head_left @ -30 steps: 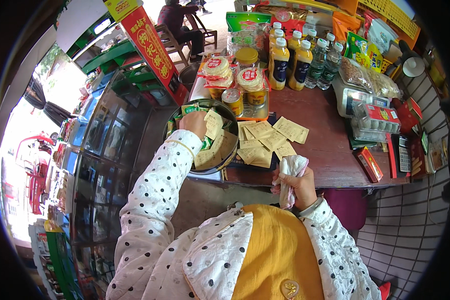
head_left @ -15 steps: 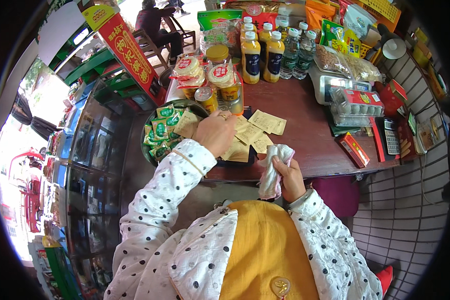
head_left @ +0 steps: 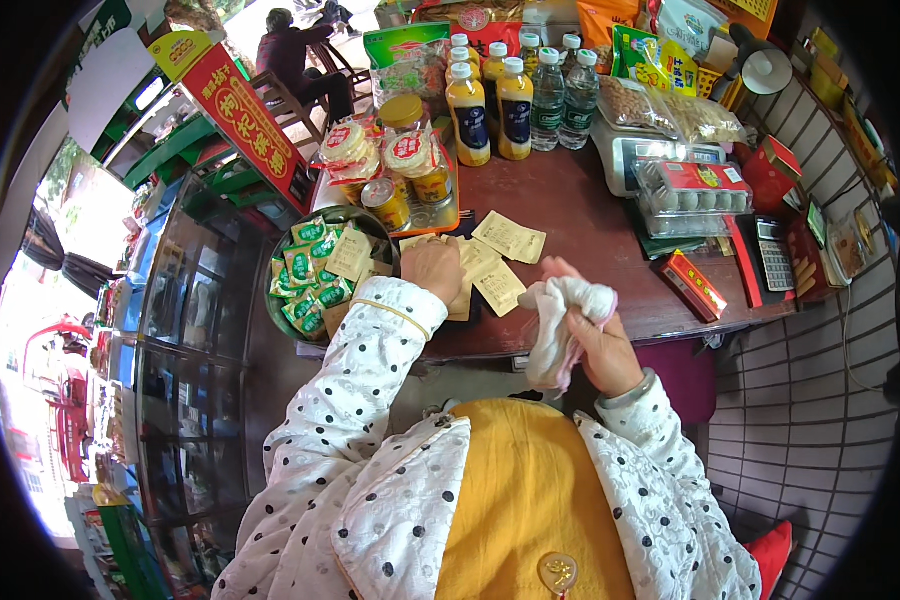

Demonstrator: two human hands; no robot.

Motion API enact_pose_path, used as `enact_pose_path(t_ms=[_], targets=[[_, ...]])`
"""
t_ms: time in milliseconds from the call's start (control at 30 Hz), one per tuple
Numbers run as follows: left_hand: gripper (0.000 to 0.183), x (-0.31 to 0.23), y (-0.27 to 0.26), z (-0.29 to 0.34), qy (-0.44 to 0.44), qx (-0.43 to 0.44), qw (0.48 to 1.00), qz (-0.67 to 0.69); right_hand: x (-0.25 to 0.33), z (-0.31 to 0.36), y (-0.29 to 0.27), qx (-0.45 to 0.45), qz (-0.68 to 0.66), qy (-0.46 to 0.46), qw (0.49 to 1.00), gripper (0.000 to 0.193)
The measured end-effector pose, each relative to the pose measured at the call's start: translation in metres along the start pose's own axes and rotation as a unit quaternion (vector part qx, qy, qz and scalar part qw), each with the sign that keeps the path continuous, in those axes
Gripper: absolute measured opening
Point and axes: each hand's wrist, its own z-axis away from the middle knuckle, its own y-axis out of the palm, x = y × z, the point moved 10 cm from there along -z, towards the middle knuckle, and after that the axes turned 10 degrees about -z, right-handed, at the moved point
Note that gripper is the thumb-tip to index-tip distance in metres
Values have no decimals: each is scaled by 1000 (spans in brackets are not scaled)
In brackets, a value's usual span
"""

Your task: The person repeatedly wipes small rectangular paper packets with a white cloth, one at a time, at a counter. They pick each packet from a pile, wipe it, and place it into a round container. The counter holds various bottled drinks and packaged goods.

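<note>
My left hand [head_left: 433, 268] is lowered over small beige paper sachets [head_left: 497, 285] at the near edge of the table; its fingertips are hidden, so I cannot see whether it holds one. My right hand [head_left: 607, 355] grips a crumpled white cloth [head_left: 558, 340] with pink edging, just off the table edge. Left of my left hand stands a round metal bowl [head_left: 394, 236] with green-and-white packets [head_left: 300, 265] and some beige sachets [head_left: 350, 254] on top. Another beige sachet [head_left: 510, 237] lies flat beyond the pile.
Behind the bowl, a tray [head_left: 455, 212] holds cans [head_left: 386, 204] and round wrapped packs [head_left: 410, 152]. Yellow drink bottles [head_left: 469, 115] and water bottles [head_left: 579, 100] stand farther back. On the right are a scale [head_left: 622, 160], an egg carton [head_left: 694, 190], a red box [head_left: 694, 285] and a calculator [head_left: 774, 255].
My view has shifted slightly, so the table things sit farther left. My right hand has lifted and turned the cloth, with its fingers showing more. My left hand stays at the sachets.
</note>
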Motion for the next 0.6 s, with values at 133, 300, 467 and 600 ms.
enact_pose_path(t_ms=[133,300,467,600], targets=[[21,5,6,2,-6,-24,1000,-6,13,-10,-35,-49,349,-120,928,33],[17,8,3,4,-22,-26,999,-13,-9,-4,-56,-120,222,43,967,27],[15,21,-16,1,-55,-75,996,8,-19,-6,-77,-211,-47,85,973,24],[12,34,-54,6,-90,-127,987,41,-14,-13,-72,-193,-214,53,956,28]])
